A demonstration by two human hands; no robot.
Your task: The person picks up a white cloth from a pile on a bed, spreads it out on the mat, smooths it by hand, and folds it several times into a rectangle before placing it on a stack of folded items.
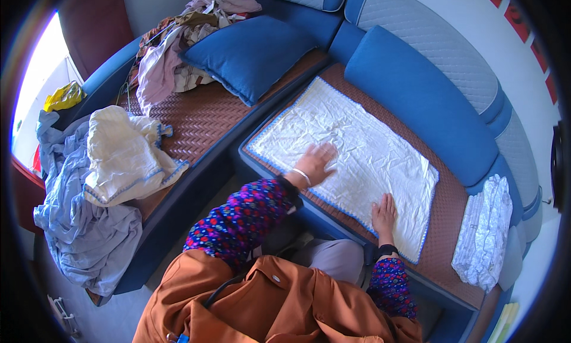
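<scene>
A white cloth with a blue stitched edge (357,151) lies spread and creased on the sofa seat before me. My left hand (314,164), with a bangle at the wrist, is flat over the cloth's left part, fingers spread and slightly blurred. Near the cloth's front edge on the right, my right hand (384,216) rests palm down, holding nothing. Another cream cloth with blue edging (122,158) lies bunched on the left seat, on top of a crumpled light blue cloth (96,240) that hangs over the seat's edge.
A blue pillow (254,53) sits beside a heap of clothes (178,44) on the left seat. Behind the spread cloth leans a long blue cushion (419,102). A folded stack in clear plastic (484,231) stands at the right. A yellow bag (64,96) lies far left.
</scene>
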